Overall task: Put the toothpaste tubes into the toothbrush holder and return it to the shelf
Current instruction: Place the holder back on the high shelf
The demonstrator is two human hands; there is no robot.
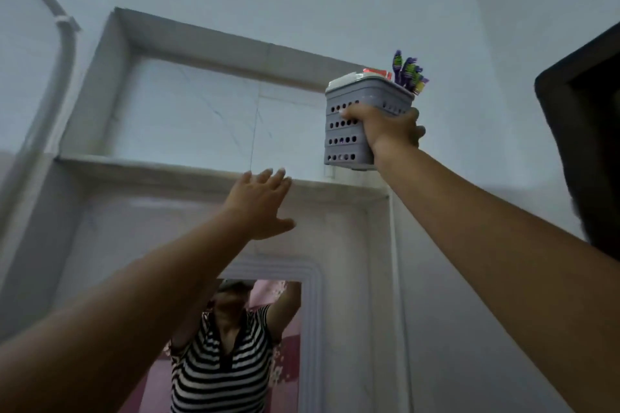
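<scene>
Return step looked underway: right hand [385, 131] was clamped around the grey toothbrush holder [349, 131], tubes [377, 73] already inside, raised at the shelf [167, 166]'s right end; left hand [260, 204] open, empty, near the ledge; next, set it down upright.

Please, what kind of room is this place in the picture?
Most likely a home bathroom. The right hand holds a grey perforated plastic toothbrush holder with purple toothbrushes near a recessed pale marble shelf, and a white-framed wall mirror hangs below it.
</scene>
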